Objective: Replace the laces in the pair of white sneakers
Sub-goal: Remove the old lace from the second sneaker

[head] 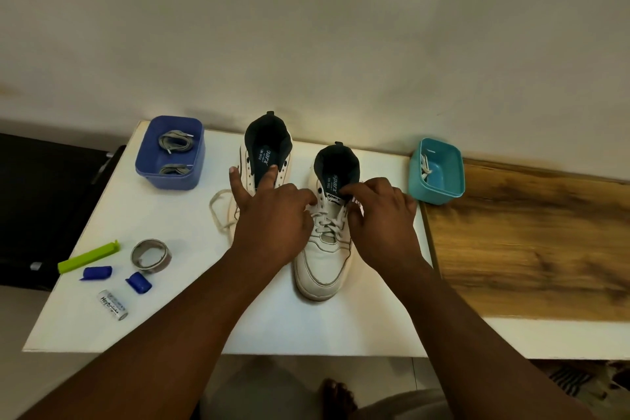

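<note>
2 white sneakers stand side by side on the white surface [272, 324], toes toward the person, heels toward the wall. Right sneaker [324, 259] is partly laced with a white lace [329, 220]. Left sneaker [267, 157] shows bare upper eyelets; a loose white lace [218, 211] trails off its left side onto the surface. Left hand [272, 222] lies across the left sneaker's front, 2 fingers spread straight, thumb side at the right sneaker's lacing; whether it pinches the lace, cannot tell. Right hand [381, 215] sits at the right sneaker's tongue, fingers curled at the lace; grip on it not clear. Blue tub [150, 167] at back left holds grey laces [175, 143]. Teal tub [453, 181] at right holds a white lace. Front left: green clip [88, 256], tape roll [151, 256], 2 blue caps [97, 273], a battery [114, 304].
</note>
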Motion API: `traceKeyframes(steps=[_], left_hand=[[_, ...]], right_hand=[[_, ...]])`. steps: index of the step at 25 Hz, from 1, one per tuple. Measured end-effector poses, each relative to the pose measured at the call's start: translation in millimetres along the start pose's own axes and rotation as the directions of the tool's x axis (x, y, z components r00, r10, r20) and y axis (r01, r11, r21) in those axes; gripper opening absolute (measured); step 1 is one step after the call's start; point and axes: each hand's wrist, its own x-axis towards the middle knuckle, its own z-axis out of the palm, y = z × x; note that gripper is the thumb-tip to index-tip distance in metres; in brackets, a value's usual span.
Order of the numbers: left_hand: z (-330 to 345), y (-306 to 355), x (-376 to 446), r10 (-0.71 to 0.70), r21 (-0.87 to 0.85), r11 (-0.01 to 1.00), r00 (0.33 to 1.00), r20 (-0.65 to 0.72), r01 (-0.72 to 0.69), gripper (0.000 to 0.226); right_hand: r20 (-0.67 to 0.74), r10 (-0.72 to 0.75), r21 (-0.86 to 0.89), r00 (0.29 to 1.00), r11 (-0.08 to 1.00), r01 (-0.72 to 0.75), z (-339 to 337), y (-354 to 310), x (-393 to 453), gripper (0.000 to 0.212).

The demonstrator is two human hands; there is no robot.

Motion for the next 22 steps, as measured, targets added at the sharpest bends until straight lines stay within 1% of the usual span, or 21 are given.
traceKeyframes(steps=[3, 5, 6, 9, 10, 13, 14, 15, 17, 20, 22], left_hand=[[0.0, 2.8, -0.9, -0.010, 0.077, 0.997, 0.998, 0.064, 0.005, 0.040], [-0.4, 1.5, -1.4, -0.022, 0.141, 0.990, 0.995, 0.096, 0.008, 0.042], [-1.2, 1.1, -2.0, -0.032, 0.148, 0.989, 0.996, 0.086, 0.019, 0.041], [-5.4, 1.0, -2.3, -0.037, 0.090, 0.995, 0.999, -0.027, 0.039, 0.028], [-5.5, 2.0, -1.3, -0.023, 0.069, 0.997, 0.999, -0.047, 0.027, 0.029], [0.7, 5.1, 0.3, 0.073, 0.030, 0.997, 0.997, -0.032, -0.072, 0.056], [3.4, 5.6, 0.7, 0.116, 0.043, 0.992, 0.993, -0.022, -0.115, 0.060], [6.0, 5.9, 1.2, 0.141, 0.058, 0.988, 0.990, -0.021, -0.140, 0.059], [7.5, 5.3, 2.9, 0.134, 0.055, 0.990, 0.990, -0.049, -0.131, 0.045], [4.4, 4.4, 7.2, 0.086, 0.017, 0.996, 0.994, -0.073, -0.085, 0.023], [2.3, 4.9, 8.4, 0.052, -0.029, 0.998, 0.997, -0.064, -0.054, 0.018]], right_hand=[[-0.005, 0.032, -0.036, 0.999, 0.999, -0.032, -1.5, -1.5, -0.9, 0.037], [0.017, 0.042, -0.028, 0.999, 0.999, -0.042, -1.4, -1.7, -0.3, 0.038], [0.041, 0.040, 0.004, 0.998, 0.999, -0.041, -1.0, -1.3, -0.4, 0.039], [0.118, 0.010, 0.209, 0.993, 0.977, -0.035, -2.4, -0.6, -2.4, 0.045], [0.127, -0.011, 0.226, 0.992, 0.974, -0.018, -3.5, -0.9, -3.4, 0.046], [0.137, -0.066, 0.083, 0.988, 0.995, 0.055, -3.5, -3.3, -3.4, 0.032], [0.154, -0.069, 0.056, 0.986, 0.997, 0.061, -2.5, -5.8, -2.8, 0.026], [0.170, -0.071, 0.047, 0.983, 0.997, 0.064, -0.9, -8.4, -2.2, 0.022], [0.181, -0.086, 0.049, 0.980, 0.996, 0.078, 2.8, -12.1, -2.0, 0.019], [0.095, -0.140, -0.013, 0.986, 0.990, 0.142, 5.7, -10.3, -3.4, 0.015], [0.057, -0.149, -0.022, 0.987, 0.988, 0.151, 5.5, -11.7, -3.8, 0.016]])
